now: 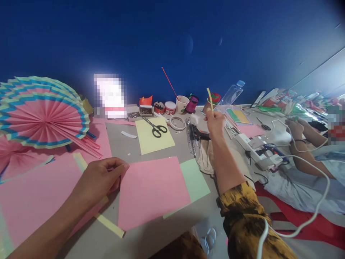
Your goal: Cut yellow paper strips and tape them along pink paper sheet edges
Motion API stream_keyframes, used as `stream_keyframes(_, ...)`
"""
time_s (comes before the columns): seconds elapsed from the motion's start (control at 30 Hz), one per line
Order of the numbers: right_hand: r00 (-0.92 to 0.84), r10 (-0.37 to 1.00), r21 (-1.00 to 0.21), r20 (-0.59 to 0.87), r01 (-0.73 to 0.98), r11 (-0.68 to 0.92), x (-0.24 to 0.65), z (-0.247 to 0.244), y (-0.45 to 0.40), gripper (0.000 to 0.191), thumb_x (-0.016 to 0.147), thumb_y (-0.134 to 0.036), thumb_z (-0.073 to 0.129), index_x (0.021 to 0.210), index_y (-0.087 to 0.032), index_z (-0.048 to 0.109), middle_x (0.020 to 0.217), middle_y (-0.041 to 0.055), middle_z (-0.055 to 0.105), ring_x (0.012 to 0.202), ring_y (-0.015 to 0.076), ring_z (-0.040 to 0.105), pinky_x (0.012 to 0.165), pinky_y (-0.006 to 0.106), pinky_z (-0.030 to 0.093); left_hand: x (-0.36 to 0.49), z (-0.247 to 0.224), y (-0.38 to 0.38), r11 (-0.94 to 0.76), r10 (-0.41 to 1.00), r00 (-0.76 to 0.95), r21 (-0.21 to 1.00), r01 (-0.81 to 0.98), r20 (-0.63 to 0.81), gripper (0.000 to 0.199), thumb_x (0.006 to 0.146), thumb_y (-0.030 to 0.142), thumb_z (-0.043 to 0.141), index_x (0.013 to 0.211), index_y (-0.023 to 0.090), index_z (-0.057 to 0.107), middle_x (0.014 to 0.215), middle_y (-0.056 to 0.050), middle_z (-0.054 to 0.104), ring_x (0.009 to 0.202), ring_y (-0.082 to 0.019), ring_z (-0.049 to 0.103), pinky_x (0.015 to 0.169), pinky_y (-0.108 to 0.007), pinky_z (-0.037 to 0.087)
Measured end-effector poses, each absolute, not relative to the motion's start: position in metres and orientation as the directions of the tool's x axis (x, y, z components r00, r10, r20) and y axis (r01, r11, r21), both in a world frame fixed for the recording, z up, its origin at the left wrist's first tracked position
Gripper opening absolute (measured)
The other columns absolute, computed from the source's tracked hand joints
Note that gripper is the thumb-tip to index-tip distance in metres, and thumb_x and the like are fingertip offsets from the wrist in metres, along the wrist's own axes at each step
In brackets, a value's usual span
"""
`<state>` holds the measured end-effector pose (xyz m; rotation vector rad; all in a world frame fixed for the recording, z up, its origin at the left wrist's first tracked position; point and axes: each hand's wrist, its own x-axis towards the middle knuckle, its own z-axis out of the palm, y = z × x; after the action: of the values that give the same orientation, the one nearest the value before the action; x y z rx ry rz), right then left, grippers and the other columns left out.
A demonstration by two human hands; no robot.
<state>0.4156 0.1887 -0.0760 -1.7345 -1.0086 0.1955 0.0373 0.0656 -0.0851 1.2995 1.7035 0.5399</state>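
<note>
Nearest me, a loose strip (111, 226) lies near the bottom left corner of the pink sheet (153, 190), flat on the worktop (122, 148). My left hand (104, 176) is at that sheet's far left corner, fingers drawn together; I cannot tell whether they pinch the paper or only press it. A green sheet (196, 181) juts out from beneath its right side. Beyond, the scissors (155, 127) rest across a yellow sheet (145, 144). Farther to the right, my right hand (215, 122) is raised, thumb and fingers pinching a narrow yellow strip (210, 98) that stands upright above them. I take this as handling the strip while the left hand minds the sheet; moving it calls for a light pinch, clear of the cup (182, 105) at the back.
</note>
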Motion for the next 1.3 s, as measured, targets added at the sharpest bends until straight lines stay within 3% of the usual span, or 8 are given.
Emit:
stream_keyframes(0.13, 0.353, 0.894, -0.883, 0.275, 0.461, 0.09, 0.378, -0.065, 0.167, 0.019, 0.081, -0.022, 0.061, 0.095, -0.018, 0.073, 0.074, -0.0001, 0.073, 0.06, 0.0124, 0.055, 0.058, 0.023, 0.041, 0.039, -0.087, 0.065, 0.352, 0.916, -0.027, 0.77, 0.532, -0.4, 0.034, 0.068, 0.055, 0.065, 0.064, 0.021, 0.067, 0.047, 0.001, 0.061, 0.044, -0.013, 0.045, 0.048, -0.023, 0.034)
stream_keyframes(0.2, 0.019, 0.998, -0.915, 0.057, 0.402, 0.045, 0.36, -0.057, 0.152, 0.015, 0.081, -0.023, 0.065, 0.093, -0.017, 0.073, 0.072, 0.0003, 0.075, 0.054, 0.0103, 0.052, 0.053, 0.022, 0.04, 0.04, -0.087, 0.064, 0.341, 0.92, -0.029, 0.764, 0.548, -0.39, 0.033, 0.069, 0.053, 0.065, 0.06, 0.021, 0.065, 0.048, 0.0, 0.062, 0.043, -0.013, 0.047, 0.048, -0.023, 0.036)
stream_keyframes(0.33, -0.688, 0.581, -0.869, -0.435, 0.49, -0.071, 0.334, -0.055, 0.132, 0.019, 0.092, -0.031, 0.065, 0.091, -0.013, 0.074, 0.083, 0.0075, 0.081, 0.054, 0.0104, 0.065, 0.058, 0.022, 0.049, 0.043, -0.086, 0.063, 0.329, 0.926, -0.026, 0.77, 0.546, -0.378, 0.033, 0.072, 0.051, 0.066, 0.059, 0.021, 0.064, 0.048, 0.0, 0.063, 0.042, -0.012, 0.047, 0.045, -0.022, 0.037)
stream_keyframes(0.5, -0.616, 0.426, -0.726, -0.663, 0.667, -0.165, 0.316, -0.075, 0.131, 0.017, 0.097, -0.024, 0.061, 0.084, -0.014, 0.068, 0.071, 0.0013, 0.077, 0.056, 0.0137, 0.074, 0.062, 0.023, 0.054, 0.038, -0.089, 0.065, 0.377, 0.913, -0.021, 0.823, 0.424, -0.408, 0.03, 0.069, 0.048, 0.076, 0.063, 0.021, 0.067, 0.048, -0.002, 0.064, 0.041, -0.012, 0.052, 0.041, -0.02, 0.039)
stream_keyframes(0.7, -0.622, 0.455, -0.745, -0.638, 0.648, -0.159, 0.312, -0.079, 0.128, 0.015, 0.096, -0.019, 0.058, 0.083, -0.015, 0.066, 0.071, 0.0004, 0.077, 0.057, 0.0128, 0.074, 0.064, 0.023, 0.055, 0.024, -0.089, 0.071, 0.529, 0.848, 0.016, 0.847, 0.049, -0.53, 0.046, 0.052, 0.033, 0.097, 0.088, 0.019, 0.073, 0.057, -0.003, 0.071, 0.048, -0.015, 0.063, 0.049, -0.025, 0.056)
stream_keyframes(0.9, -0.622, 0.475, -0.753, -0.622, 0.641, -0.148, 0.31, -0.077, 0.125, 0.016, 0.095, -0.02, 0.058, 0.082, -0.016, 0.065, 0.069, -0.0007, 0.076, 0.058, 0.0132, 0.074, 0.062, 0.024, 0.056, 0.018, -0.085, 0.074, 0.455, 0.89, -0.037, 0.89, -0.019, -0.455, 0.051, 0.053, 0.033, 0.097, 0.094, 0.018, 0.071, 0.082, -0.01, 0.083, 0.079, -0.027, 0.08, 0.069, -0.032, 0.065)
stream_keyframes(1.07, -0.625, 0.466, -0.753, -0.626, 0.641, -0.151, 0.311, -0.077, 0.126, 0.014, 0.095, -0.021, 0.06, 0.084, -0.016, 0.065, 0.073, 0.0012, 0.078, 0.06, 0.0129, 0.075, 0.062, 0.022, 0.054, 0.017, -0.075, 0.064, 0.225, 0.971, -0.147, 0.925, 0.305, -0.188, 0.026, 0.074, 0.042, 0.081, 0.088, 0.021, 0.075, 0.086, -0.004, 0.082, 0.088, -0.026, 0.078, 0.088, -0.038, 0.062)
stream_keyframes(1.3, -0.697, 0.405, -0.791, -0.591, 0.598, -0.125, 0.321, -0.072, 0.13, 0.029, 0.095, -0.042, 0.066, 0.092, -0.014, 0.071, 0.088, 0.0087, 0.081, 0.07, 0.0142, 0.078, 0.046, 0.016, 0.037, 0.047, -0.106, 0.032, -0.514, 0.813, 0.573, 0.59, 0.623, 0.103, 0.021, 0.093, 0.027, 0.054, 0.083, 0.024, 0.073, 0.101, -0.011, 0.076, 0.091, -0.028, 0.07, 0.08, -0.04, 0.054)
